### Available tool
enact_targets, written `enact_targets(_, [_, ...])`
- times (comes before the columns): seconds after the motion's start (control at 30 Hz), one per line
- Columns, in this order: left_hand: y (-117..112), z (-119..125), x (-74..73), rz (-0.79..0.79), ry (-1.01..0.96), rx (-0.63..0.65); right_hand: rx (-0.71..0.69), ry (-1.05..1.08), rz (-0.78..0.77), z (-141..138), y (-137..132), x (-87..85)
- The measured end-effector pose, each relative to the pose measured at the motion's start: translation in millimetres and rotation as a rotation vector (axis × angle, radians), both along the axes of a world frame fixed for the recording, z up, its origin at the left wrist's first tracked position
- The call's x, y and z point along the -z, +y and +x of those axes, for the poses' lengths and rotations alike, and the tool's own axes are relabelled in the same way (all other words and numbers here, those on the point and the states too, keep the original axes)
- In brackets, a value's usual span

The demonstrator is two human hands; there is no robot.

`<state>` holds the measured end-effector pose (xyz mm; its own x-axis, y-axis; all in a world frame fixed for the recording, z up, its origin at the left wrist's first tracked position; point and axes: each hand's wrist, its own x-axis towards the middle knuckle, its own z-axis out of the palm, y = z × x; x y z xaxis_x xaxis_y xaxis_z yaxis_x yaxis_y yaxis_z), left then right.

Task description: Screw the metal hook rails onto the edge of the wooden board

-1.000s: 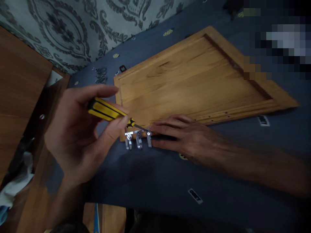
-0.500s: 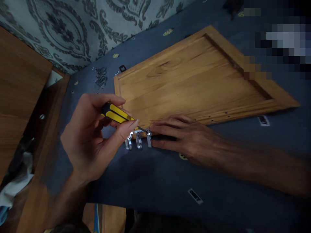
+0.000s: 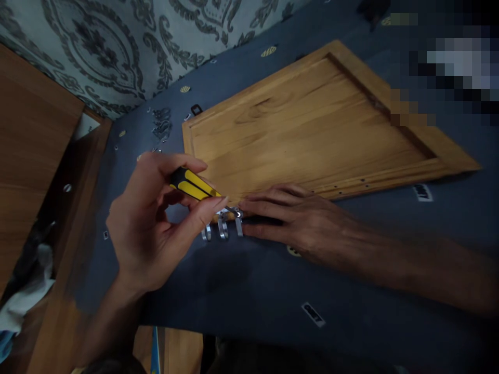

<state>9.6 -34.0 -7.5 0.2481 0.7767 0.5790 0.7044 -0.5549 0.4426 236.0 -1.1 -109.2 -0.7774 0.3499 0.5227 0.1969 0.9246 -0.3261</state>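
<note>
Aslant | screwdriver (image 3: 192, 191), left grip (image 3: 158, 218) | long axis down-right, ending at hook (image 3: 239, 227)

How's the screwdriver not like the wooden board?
The screwdriver has a yellow and black handle; the board is brown wood.
The screwdriver is small and slim; the board is big and wide.
The left hand holds the screwdriver; the board lies on the blue cloth.
Both have a hand on them, the right hand on the board.
</note>
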Motion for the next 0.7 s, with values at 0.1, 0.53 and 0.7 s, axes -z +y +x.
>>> enact_targets(0.1, [0.8,0.4,-0.8,0.012,-0.014,0.030,0.000,-0.005,-0.003,0.4,-0.8,1.6])
enact_targets(0.53, [1.4,-2.3,-3.7,-0.106,-0.049,0.126,0.017,-0.047,-0.022,0.8,-0.7,-0.8])
enact_targets(0.7, [1.4,-0.4,-2.6,-0.079,-0.007,0.130,0.012,-0.037,-0.017,1.2,-0.4,2.3])
